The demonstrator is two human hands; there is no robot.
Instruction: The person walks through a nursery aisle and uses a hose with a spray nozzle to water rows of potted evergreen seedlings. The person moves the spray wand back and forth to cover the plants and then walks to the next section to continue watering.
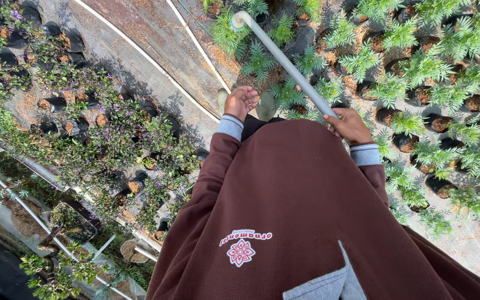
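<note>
Gripping the near end of a long grey pipe [284, 61], the right hand [350, 125] had its fingers wrapped shut around it, just above the grey cuff of a maroon sweatshirt [301, 205]. From that hand the pipe ran up and away to the left, ending in a curved white elbow [239, 20] that hung over the potted plants. Left of the pipe, the left hand [241, 102] held nothing; its fingers were loosely curled and it hovered above a pair of pale boots [264, 104], which stood just beside the pipe's lower stretch, though they were partly hidden and hard to make out. Right of the pipe, feathery green seedlings [434, 72] in black bags crowded the ground, and a few stood under the pipe itself. Well to the left of the pipe, past a bare concrete path [140, 61] crossed by thin white hoses [140, 55], lay a bed of small purple-flowered plants [106, 139]. Farther left still from the pipe, white rails [6, 183] edged that bed.
</note>
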